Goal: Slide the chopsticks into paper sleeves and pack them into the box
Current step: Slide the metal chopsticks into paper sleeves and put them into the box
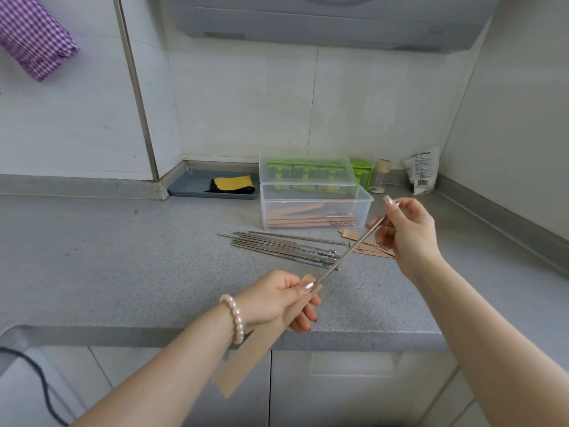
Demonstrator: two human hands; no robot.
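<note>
My left hand (277,298) grips a long brown paper sleeve (246,355) near its upper mouth, above the counter's front edge. My right hand (403,226) pinches the top end of metal chopsticks (351,252), whose lower tips enter the sleeve's mouth beside my left thumb. Several loose metal chopsticks (283,249) lie in a row on the grey counter. Behind them stands a clear plastic box (314,208) holding several sleeved chopsticks. A few empty paper sleeves (368,246) lie right of the loose chopsticks, partly hidden by my right hand.
The box's clear lid (304,174) leans behind it, in front of a green holder (361,172). A grey tray with a yellow-black cloth (232,184) sits at the back left. A small jar (381,175) and a white packet (423,174) stand in the back right corner.
</note>
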